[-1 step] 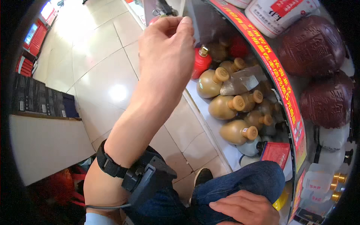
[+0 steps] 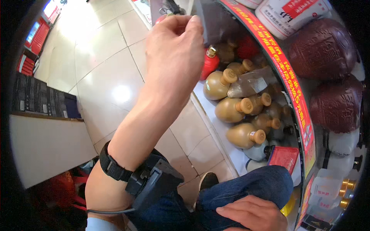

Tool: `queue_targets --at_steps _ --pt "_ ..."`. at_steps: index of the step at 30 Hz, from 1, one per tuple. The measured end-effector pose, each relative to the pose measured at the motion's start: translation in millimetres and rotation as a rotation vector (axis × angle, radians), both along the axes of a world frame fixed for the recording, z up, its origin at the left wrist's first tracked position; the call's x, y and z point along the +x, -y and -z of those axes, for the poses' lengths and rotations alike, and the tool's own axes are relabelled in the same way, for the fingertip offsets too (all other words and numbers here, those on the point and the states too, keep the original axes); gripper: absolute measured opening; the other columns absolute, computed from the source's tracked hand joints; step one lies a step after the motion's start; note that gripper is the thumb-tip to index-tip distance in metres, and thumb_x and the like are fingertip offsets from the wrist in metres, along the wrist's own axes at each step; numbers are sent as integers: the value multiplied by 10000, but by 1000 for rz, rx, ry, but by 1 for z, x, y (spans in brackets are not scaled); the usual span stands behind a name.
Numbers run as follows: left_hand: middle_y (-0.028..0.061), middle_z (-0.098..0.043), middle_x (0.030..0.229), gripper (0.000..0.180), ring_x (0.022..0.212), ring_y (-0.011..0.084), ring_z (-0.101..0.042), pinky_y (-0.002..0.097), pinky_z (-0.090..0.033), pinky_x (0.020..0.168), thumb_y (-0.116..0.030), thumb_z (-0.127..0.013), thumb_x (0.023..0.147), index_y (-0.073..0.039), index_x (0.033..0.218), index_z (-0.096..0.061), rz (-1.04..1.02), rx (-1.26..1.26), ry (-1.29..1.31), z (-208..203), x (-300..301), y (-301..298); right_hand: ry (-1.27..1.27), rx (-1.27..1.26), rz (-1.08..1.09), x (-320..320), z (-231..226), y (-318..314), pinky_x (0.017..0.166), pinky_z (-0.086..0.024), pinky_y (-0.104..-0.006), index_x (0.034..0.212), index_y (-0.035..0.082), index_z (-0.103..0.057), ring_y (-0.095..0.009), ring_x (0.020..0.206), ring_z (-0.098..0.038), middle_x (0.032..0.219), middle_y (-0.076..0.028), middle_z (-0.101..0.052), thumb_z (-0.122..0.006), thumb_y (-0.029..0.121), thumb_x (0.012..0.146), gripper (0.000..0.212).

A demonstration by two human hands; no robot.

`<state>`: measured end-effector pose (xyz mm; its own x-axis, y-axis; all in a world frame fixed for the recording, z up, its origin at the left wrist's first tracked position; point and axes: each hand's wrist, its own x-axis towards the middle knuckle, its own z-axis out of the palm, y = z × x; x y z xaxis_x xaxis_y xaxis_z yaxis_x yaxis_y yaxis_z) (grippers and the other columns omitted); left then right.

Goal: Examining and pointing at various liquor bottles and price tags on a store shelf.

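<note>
My left hand (image 2: 175, 50) is raised in front of me at the upper middle, beside the top end of a glass-fronted shelf. Its fingers are curled together, and whatever they hold, if anything, is hidden. A small reddish thing (image 2: 161, 18) shows just past its knuckles, too little visible to name. My right hand (image 2: 256, 213) lies on my bent leg in blue jeans (image 2: 246, 184), fingers stretched out, holding nothing. Nearest to my left hand on the shelf stands a red bottle (image 2: 210, 63) with a gold cap.
Several tan round bottles (image 2: 241, 135) with stoppers lie on the low shelf behind a red-edged strip (image 2: 283, 73). Dark brown embossed jars (image 2: 322, 48) and a white tub (image 2: 283, 17) stand above. Black boxes (image 2: 34, 96) sit on a white counter at left, beside the tiled floor (image 2: 104, 73).
My left hand and the upper shelf appear slightly farther right in the picture. My right hand keeps its place on my leg.
</note>
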<state>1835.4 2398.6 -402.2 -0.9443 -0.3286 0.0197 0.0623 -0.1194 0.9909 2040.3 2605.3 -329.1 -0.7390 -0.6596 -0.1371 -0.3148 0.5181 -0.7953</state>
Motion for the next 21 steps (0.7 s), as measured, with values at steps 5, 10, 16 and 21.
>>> queue_targets --at_steps 5,10,16,21 --pt "108 -693 971 380 759 122 -598 278 -476 626 -287 -642 996 75 1106 -675 48 -12 -6 -7 7 0 8 19 -24 -3 0 1 839 -558 -413 1241 -46 -650 -378 967 -675 1119 -202 -685 -823 174 810 514" --pt "149 -702 956 419 894 187 -637 332 -506 824 -287 -555 1038 107 1145 -648 17 -131 -12 -25 23 -6 22 30 -7 -5 -1 2 829 -558 -407 1225 -45 -662 -381 957 -683 1116 -203 -694 -826 178 812 498" --pt "147 -696 919 416 871 181 -640 331 -506 799 -275 -519 1035 115 1107 -644 -102 -285 -46 -29 33 -17 28 61 -22 -5 -1 2 834 -558 -411 1232 -47 -662 -382 963 -684 1116 -205 -693 -826 180 815 502" --pt "147 -687 885 399 807 180 -640 343 -511 738 -261 -501 1035 107 1090 -643 183 10 7 -39 37 11 30 77 -47 -7 -6 1 826 -561 -403 1232 -58 -663 -373 955 -694 1111 -213 -693 -824 206 834 504"
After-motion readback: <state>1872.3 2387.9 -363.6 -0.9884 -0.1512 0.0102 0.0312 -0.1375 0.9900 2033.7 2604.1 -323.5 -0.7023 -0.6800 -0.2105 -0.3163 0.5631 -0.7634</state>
